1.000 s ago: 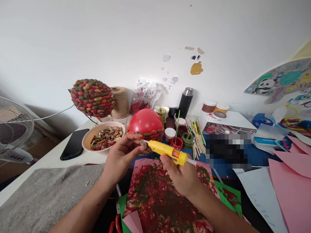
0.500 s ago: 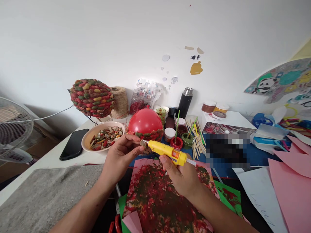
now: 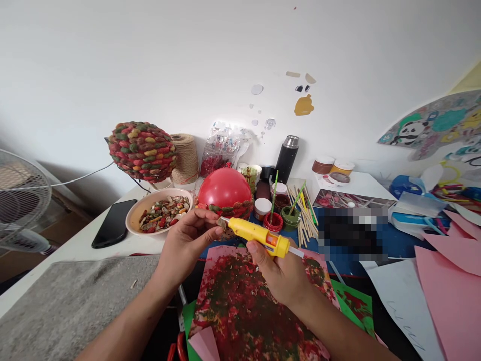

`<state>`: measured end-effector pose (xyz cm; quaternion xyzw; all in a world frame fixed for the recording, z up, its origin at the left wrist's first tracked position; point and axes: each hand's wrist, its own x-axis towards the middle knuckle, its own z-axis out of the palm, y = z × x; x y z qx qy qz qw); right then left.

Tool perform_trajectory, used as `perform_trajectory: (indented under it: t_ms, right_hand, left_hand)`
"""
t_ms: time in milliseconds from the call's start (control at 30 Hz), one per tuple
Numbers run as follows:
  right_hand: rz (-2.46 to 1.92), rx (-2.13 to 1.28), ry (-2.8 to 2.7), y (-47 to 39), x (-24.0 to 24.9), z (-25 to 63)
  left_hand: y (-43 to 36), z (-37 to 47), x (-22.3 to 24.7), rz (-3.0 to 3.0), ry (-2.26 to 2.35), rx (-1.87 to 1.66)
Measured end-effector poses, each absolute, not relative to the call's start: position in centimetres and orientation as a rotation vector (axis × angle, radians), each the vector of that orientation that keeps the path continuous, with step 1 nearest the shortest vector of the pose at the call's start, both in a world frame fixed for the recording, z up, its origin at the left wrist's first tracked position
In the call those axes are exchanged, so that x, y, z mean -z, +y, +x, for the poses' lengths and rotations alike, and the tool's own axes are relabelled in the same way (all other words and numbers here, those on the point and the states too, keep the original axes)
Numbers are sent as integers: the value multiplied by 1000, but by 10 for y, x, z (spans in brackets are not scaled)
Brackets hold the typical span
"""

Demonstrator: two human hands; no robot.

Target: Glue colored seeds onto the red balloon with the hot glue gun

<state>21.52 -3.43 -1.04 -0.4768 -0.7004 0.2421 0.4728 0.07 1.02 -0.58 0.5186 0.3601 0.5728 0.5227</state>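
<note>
Holding practically the same position as a second ago, the left hand (image 3: 184, 244) pinches a small greyish-brown shell (image 3: 222, 224) between thumb and fingertips, while the right hand (image 3: 287, 273) is closed around a smooth yellow plastic glue gun (image 3: 250, 231), nozzle at the shell. Both items sit before a glossy, rounded red balloon (image 3: 225, 185) banded below with rough painted shells (image 3: 236, 207), above a paint-smeared pink sheet (image 3: 248, 306).

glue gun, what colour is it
The glue gun is mostly yellow, best seen in the head view.
</note>
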Motion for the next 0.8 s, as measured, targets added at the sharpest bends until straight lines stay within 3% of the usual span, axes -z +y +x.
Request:
perform_trajectory:
  t_ms: [600, 800]
  right_hand:
    - [-1161, -555, -1764, -35, 10, 215]
    - [-1171, -728, -1640, -33, 14, 215]
  left_hand:
    - [9, 2, 2, 1276, 880, -1360]
    - [10, 0, 5, 1244, 889, -1376]
